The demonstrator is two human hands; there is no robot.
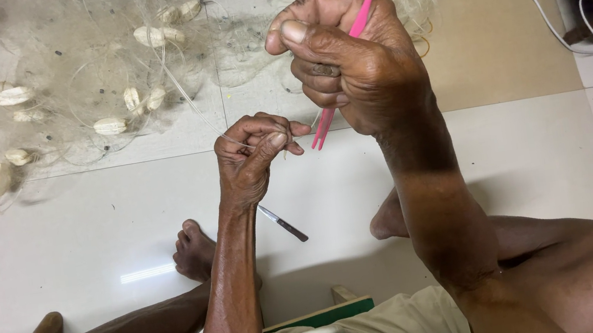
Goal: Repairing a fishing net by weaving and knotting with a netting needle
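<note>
Right hand clamped on one pink netting needle — left hand pinching one net strand.

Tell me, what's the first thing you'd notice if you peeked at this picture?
The bright pink netting needle, gripped in the raised right hand near the top middle, jumps out first. Just below it, the left hand pinches a thin pale line between its fingers. Behind both hands, a heap of fishing net dotted with pale oval floats spreads over the tiled floor, and a small knife lies near a bare foot.
</note>
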